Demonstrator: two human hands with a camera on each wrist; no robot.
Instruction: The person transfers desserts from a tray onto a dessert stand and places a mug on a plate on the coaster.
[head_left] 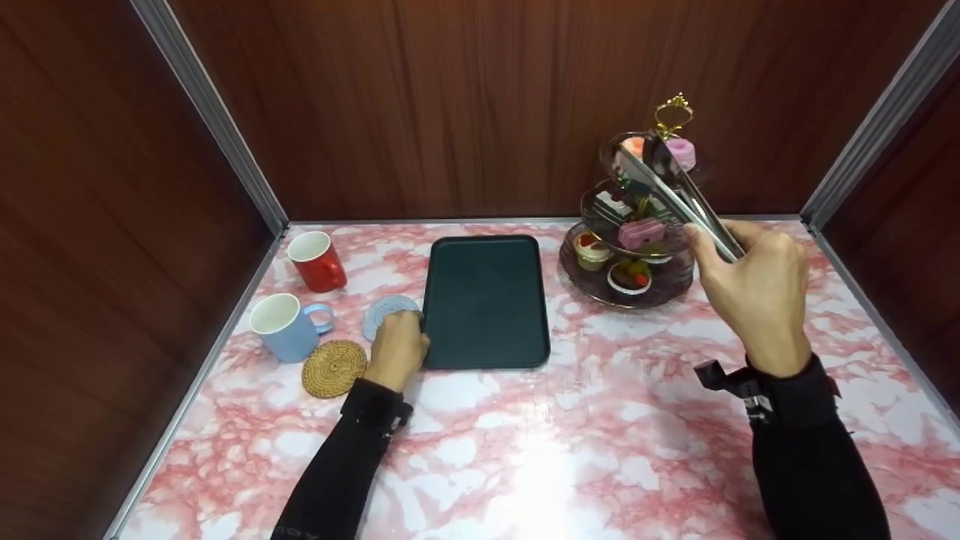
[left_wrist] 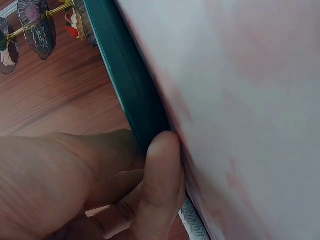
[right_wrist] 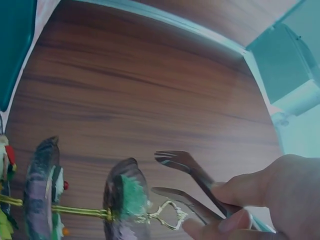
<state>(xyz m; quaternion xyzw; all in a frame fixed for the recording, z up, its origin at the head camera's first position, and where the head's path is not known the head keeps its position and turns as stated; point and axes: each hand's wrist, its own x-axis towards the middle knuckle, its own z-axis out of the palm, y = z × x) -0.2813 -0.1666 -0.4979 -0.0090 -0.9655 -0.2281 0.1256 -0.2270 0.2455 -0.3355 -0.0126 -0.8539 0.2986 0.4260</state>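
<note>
The tiered stand [head_left: 667, 289] rises upright, ahead and left of the right hand [head_left: 759, 285], the nearer one. That hand grips metal tongs [head_left: 709, 232], their long axis slanting forward-left toward the top tier, tips parted. The left hand [head_left: 399, 343], fingers curled, pinches the left edge of the dark tray [head_left: 486, 300] beside it.

Pink-marbled table [head_left: 637, 450] under tray [head_left: 485, 307], tiered stand [head_left: 592, 282], two mugs [head_left: 319, 277], two coasters [head_left: 335, 369].
</note>
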